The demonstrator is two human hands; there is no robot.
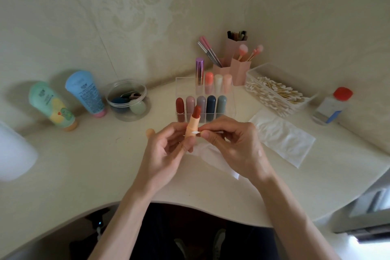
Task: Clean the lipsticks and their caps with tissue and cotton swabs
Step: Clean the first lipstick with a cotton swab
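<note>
Leftmost, propped against the wall: a green tube and a blue tube, both printed, the print too small to read. Next, a round clear tub of sponges. Just left of the hands, on the desk: a peach cap, partly hidden.

Above the desk's front middle, grips the lipstick in the left hand, fingers curled round the peach case, red stick exposed and tilted. Pinches a cotton swab in the right hand, fingers clenched on the shaft, white tip touching the case just below the red. Behind, a clear rack of capped lipsticks. Further right, a flat tissue, a box of swabs and a bottle with a red top, label unreadable.

Likely slips from here: tip riding up and gouging or smearing the soft red stick; too hard a sideways push snapping it at the base; a dirtied tip spreading red over the clean case; a careless left wrist knocking the loose cap away.
</note>
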